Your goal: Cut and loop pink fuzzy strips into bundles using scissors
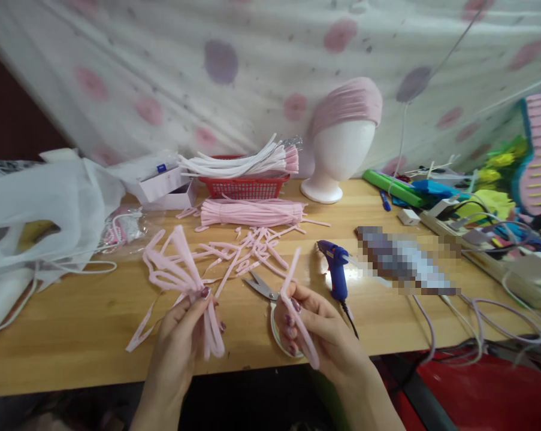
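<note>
My left hand (183, 326) pinches a bunch of looped pink pipe cleaners (183, 263), whose loops fan out above the fingers and hang below them. A single bent pink pipe cleaner (304, 335) is gripped in my right hand (317, 320), with one end pointing up and a folded part hanging down. Scissors (263, 287) with pale handles lie between the hands, partly behind my right fingers, blades parted. Loose pink pipe cleaner pieces (256, 248) are scattered behind both hands.
A tied pink bundle (252, 212) lies before a red basket (243, 188) of white stems. A blue glue gun (337, 275) stands right of my right hand. Behind are a white foam head (342, 149), white boxes (162, 185) and a plastic bag (54, 203). Cables (477, 323) run along the right.
</note>
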`<state>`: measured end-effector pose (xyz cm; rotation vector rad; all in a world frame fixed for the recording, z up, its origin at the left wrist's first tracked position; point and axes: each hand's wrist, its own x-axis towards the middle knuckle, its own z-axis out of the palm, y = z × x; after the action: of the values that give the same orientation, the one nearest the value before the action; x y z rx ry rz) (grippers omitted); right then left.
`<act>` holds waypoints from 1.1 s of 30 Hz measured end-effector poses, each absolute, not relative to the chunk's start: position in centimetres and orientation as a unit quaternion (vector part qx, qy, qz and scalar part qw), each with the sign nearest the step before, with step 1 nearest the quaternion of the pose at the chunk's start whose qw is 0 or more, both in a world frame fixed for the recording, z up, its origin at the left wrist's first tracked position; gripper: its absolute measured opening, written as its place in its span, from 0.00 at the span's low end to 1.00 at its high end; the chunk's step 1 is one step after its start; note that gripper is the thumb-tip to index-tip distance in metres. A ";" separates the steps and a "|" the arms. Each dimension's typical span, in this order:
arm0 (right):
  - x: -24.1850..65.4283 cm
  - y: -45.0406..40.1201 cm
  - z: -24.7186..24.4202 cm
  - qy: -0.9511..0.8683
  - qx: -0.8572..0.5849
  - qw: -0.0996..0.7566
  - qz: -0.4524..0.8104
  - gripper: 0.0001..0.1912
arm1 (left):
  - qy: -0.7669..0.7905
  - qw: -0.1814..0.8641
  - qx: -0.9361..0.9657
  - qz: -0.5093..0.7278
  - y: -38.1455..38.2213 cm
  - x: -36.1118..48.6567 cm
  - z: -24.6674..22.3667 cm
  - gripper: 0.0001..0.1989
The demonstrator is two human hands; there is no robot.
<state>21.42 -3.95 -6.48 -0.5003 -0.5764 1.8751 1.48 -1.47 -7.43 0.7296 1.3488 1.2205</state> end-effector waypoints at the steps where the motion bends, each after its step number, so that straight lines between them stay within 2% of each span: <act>1: 21.4 -4.0 -6.6 -0.245 -0.218 0.543 0.773 0.14 | 0.596 0.538 0.324 0.500 -1.0 1.0 -8.1 0.17; 6: 21.1 -4.1 -6.8 -0.303 -0.275 0.593 0.693 0.12 | 0.688 0.437 0.428 0.391 -0.1 -0.4 -8.7 0.15; 9: 20.7 -4.3 -6.4 -0.350 -0.315 0.609 0.638 0.11 | 0.739 0.226 0.551 0.314 -1.1 0.0 -7.6 0.15; 11: 20.4 -4.4 -6.1 -0.366 -0.338 0.612 0.615 0.10 | 0.725 0.060 0.605 0.325 -2.1 0.6 -7.0 0.17; 13: 20.1 -4.5 -5.8 -0.374 -0.351 0.620 0.594 0.09 | 0.667 -0.002 0.645 0.373 -2.8 1.3 -6.7 0.16; 16: 19.7 -4.5 -5.9 -0.374 -0.373 0.627 0.574 0.11 | 0.607 0.019 0.683 0.405 -2.7 2.3 -6.7 0.09; 18: 19.7 -4.4 -6.1 -0.369 -0.391 0.628 0.562 0.13 | 0.606 0.025 0.685 0.404 -1.9 2.8 -6.6 0.08; 23: 20.2 -4.5 -6.3 -0.378 -0.399 0.634 0.545 0.11 | 0.557 -0.044 0.693 0.456 0.0 3.2 -6.8 0.14; 26: 20.4 -4.7 -6.2 -0.373 -0.386 0.655 0.532 0.11 | 0.545 -0.060 0.739 0.390 0.3 2.9 -7.5 0.26; 28: 20.3 -4.7 -6.0 -0.362 -0.376 0.663 0.537 0.12 | 0.513 0.002 0.792 0.331 0.0 2.9 -7.8 0.36; 29: 20.2 -4.8 -6.0 -0.357 -0.371 0.663 0.544 0.12 | 0.489 0.050 0.810 0.318 -0.2 3.0 -7.8 0.38; 30: 20.1 -4.8 -6.0 -0.352 -0.367 0.662 0.551 0.11 | 0.469 0.097 0.817 0.321 -0.5 3.2 -7.6 0.37; 33: 19.8 -4.9 -6.2 -0.345 -0.360 0.665 0.556 0.09 | 0.458 0.186 0.786 0.372 -1.3 4.0 -6.6 0.24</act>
<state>19.80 -4.88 -6.23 -0.8128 -0.7789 1.2560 3.99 -1.34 -6.61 2.2130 1.2901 1.0476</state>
